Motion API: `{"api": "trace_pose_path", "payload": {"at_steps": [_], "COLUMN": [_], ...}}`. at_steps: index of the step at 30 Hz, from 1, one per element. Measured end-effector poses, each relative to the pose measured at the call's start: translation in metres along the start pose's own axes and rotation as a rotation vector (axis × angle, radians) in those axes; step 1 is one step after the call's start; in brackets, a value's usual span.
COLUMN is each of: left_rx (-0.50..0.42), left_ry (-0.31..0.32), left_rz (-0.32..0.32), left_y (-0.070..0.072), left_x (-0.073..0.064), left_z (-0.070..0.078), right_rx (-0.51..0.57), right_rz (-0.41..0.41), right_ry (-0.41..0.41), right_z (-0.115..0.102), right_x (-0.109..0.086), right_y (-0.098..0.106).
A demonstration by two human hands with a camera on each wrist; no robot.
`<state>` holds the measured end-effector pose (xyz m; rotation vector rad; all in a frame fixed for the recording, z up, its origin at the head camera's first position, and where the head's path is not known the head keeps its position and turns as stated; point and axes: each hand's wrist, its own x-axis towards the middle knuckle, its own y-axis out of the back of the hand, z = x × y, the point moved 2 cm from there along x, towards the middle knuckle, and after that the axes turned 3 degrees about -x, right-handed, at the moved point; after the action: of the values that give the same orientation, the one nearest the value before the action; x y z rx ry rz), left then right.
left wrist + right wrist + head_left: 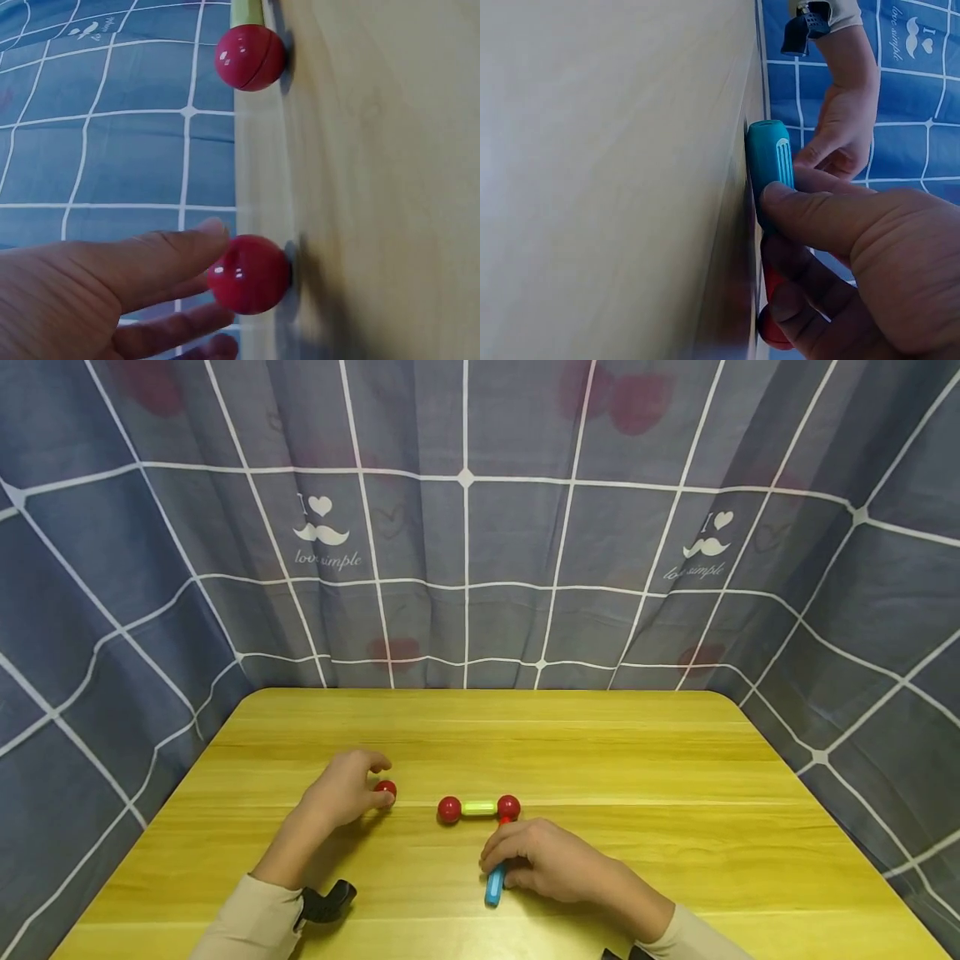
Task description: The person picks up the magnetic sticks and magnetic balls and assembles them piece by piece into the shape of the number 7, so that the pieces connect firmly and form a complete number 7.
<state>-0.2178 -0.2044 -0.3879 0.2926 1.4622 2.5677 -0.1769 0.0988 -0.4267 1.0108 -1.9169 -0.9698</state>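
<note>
A single red ball (386,787) rests on the table at the left. My left hand (341,789) is spread around it, thumb tip at its side and the other fingers apart from it, as the left wrist view shows. To the right, a yellow-green rod (478,808) joins one red ball (449,810) to another red ball (508,807). From that second ball a red piece (505,820) runs toward me under my right fingers. My right hand (555,862) pinches a blue rod (769,154) in line with this red piece; their meeting point is hidden by my fingers.
All the parts lie on a wooden table (637,760) with rounded far corners. A dark blue checked curtain (420,527) hangs behind and along both sides. A black wrist strap mount (328,902) sticks out from my left sleeve (251,922).
</note>
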Motion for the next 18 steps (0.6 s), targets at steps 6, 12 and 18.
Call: {"api": "trace_pose_path", "payload": {"at_steps": [6, 12, 18], "left_rx": [0.026, 0.048, 0.070], "left_ry": [0.026, 0.022, 0.022], "left_rz": [-0.043, -0.052, -0.076], "left_y": [-0.007, -0.009, -0.013], "left_x": [0.001, -0.001, -0.004], "left_z": [-0.001, 0.006, 0.018], "right_rx": [-0.015, -0.011, 0.013], "right_rz": [-0.034, -0.042, -0.032], "right_ry": [0.010, 0.016, 0.020], "right_z": [-0.001, 0.000, 0.002], "right_x": [0.001, 0.004, 0.005], "right_y": [-0.001, -0.002, -0.002]}}
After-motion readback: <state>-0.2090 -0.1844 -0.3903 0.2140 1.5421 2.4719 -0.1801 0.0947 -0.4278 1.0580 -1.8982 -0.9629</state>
